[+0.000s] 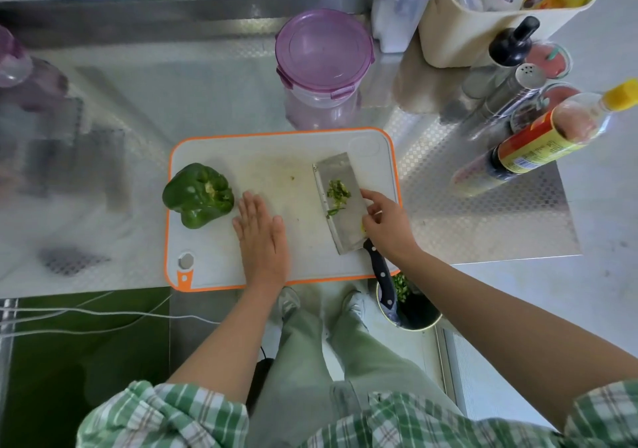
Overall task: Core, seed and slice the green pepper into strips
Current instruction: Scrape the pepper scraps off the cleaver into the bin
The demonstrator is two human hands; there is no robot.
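One cutting board (276, 157) holds all. Green pepper (198, 195) sits at its left edge, stem end cut open, otherwise whole. Cleaver (340, 230) lies flat. Left hand (262, 233) rests flat, fingers straight; right hand (388, 226) pinches the blade's spine. Core scraps (338, 193) sit on the blade. Coring looks done; next, probably tip the scraps off, then halve the pepper.
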